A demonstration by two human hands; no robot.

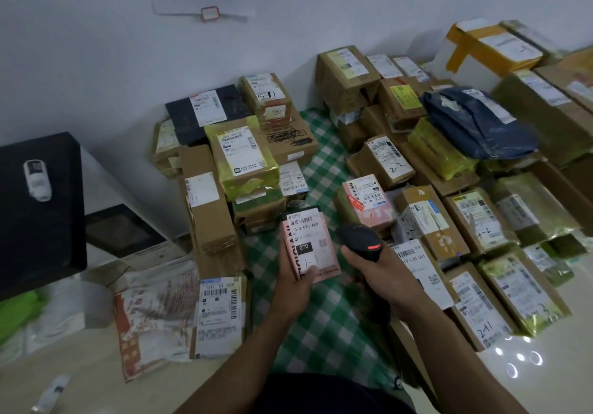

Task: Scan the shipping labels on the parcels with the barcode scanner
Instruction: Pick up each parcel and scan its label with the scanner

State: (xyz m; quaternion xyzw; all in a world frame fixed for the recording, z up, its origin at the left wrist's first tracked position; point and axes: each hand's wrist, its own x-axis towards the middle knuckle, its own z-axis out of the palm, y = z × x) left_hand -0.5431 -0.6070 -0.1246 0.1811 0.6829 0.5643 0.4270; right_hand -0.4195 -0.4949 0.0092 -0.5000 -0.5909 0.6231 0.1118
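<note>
My left hand [293,274] holds a small pink parcel [321,246] upright over the green checked cloth [324,320]. Its white shipping label [305,221] with a barcode faces up. My right hand [382,272] grips a black barcode scanner [361,240], its red-lit head just right of the pink parcel and tilted toward it. The scanner's handle is hidden inside my fist.
Labelled cardboard boxes are stacked on the left [240,156] and in rows on the right [481,221]. A dark blue mailer bag [478,124] lies on the right pile. A red-patterned box [154,317] sits at lower left. A black box [38,214] stands on the far left.
</note>
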